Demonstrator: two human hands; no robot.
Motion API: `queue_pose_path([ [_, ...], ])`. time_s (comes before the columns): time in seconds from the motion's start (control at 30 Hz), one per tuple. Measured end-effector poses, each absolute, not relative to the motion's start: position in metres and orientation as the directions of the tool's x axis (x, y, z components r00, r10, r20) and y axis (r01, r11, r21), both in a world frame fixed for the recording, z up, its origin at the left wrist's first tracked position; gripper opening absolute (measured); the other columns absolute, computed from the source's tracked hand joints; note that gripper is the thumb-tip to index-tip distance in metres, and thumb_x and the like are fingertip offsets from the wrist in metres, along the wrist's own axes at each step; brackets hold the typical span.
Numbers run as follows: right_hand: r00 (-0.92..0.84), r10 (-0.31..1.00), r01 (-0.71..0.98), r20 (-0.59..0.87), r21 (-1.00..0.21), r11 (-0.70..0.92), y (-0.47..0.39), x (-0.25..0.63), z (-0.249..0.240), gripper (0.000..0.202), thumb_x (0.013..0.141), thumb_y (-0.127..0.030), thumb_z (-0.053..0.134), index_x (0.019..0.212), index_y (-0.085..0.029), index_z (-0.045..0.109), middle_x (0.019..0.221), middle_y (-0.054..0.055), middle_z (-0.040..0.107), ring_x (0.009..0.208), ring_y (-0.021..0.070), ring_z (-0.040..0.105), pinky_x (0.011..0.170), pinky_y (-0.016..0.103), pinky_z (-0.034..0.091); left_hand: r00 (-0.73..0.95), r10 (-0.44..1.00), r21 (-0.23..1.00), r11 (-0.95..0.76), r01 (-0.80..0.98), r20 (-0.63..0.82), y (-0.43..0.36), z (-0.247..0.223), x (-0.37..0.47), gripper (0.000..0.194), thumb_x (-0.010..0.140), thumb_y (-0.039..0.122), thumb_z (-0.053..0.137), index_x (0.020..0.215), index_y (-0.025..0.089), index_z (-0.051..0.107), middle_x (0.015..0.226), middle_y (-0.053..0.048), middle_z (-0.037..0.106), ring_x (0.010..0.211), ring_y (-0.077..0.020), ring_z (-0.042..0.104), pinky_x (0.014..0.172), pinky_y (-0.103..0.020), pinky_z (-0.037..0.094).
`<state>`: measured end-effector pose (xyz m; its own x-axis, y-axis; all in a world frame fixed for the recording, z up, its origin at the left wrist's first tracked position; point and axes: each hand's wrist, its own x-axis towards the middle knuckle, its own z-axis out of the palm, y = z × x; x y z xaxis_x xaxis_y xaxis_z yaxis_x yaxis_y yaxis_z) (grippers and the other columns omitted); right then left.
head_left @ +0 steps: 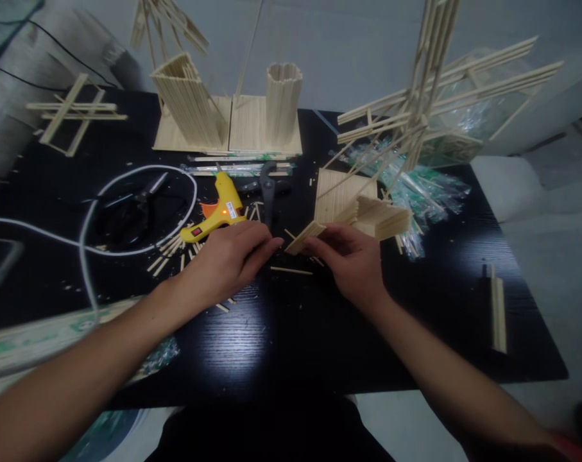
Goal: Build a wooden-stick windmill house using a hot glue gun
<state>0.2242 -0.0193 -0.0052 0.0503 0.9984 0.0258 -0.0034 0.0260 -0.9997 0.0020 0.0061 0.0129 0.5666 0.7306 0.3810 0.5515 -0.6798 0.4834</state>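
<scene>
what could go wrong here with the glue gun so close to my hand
The glue gun shows a lit orange light, so its nozzle may be hot, and your left hand might brush the gun. Your left forearm could snag the white cord. Your right hand, holding a small stick panel, could bump the stick-built box.

A small, pale panel of thin wooden sticks (pixel 304 239), joined side by side, is pinched in the right hand (pixel 353 260). It slants above the desk (pixel 291 340).
</scene>
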Motion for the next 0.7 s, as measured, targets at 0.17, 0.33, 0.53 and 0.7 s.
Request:
queue_pose_path([
  [0.17,0.048,0.999,-0.002,0.018,-1.000,0.018,-0.0187,0.2240,-0.0037,0.015,0.079,-0.033,0.089,0.087,-0.023,0.079,0.081,0.000,0.081,0.073,0.0178,0.079,0.074,0.033,0.070,0.523,0.766,0.520,-0.640,0.565,0.374,0.0079,0.0100,0.0013,0.024,0.102,0.028,0.064,0.081,0.018,0.059,0.072,0.003,0.060,0.063,-0.0121,0.057,0.062,-0.024,0.044],
  [0.33,0.026,0.999,-0.062,-0.021,-0.998,-0.020,-0.0184,0.2238,-0.0020,0.017,0.079,-0.034,0.090,0.086,-0.023,0.079,0.082,0.000,0.082,0.074,0.0182,0.080,0.074,0.033,0.070,0.493,0.805,0.590,-0.584,0.557,0.332,0.0072,0.0082,0.0003,0.021,0.098,0.029,0.070,0.084,0.018,0.061,0.077,0.001,0.066,0.067,-0.0132,0.062,0.064,-0.024,0.047],
  [0.53,0.009,0.994,-0.142,-0.105,-0.985,-0.103,-0.0186,0.2245,-0.0017,0.021,0.076,-0.037,0.092,0.086,-0.023,0.079,0.084,0.000,0.082,0.081,0.0191,0.080,0.080,0.035,0.071,0.411,0.874,0.717,-0.460,0.524,0.261,0.0044,0.0099,0.0010,0.022,0.090,0.032,0.080,0.085,0.019,0.063,0.077,0.003,0.069,0.069,-0.0134,0.065,0.067,-0.025,0.050],
  [0.7,-0.013,0.994,-0.184,-0.108,-0.977,-0.108,-0.0192,0.2237,-0.0020,0.024,0.074,-0.039,0.092,0.085,-0.023,0.078,0.084,-0.001,0.081,0.081,0.0183,0.080,0.080,0.035,0.071,0.515,0.821,0.712,-0.515,0.478,0.248,0.0031,0.0163,0.0042,0.019,0.096,0.031,0.071,0.109,0.018,0.070,0.085,0.000,0.073,0.073,-0.0142,0.068,0.070,-0.026,0.052],
])
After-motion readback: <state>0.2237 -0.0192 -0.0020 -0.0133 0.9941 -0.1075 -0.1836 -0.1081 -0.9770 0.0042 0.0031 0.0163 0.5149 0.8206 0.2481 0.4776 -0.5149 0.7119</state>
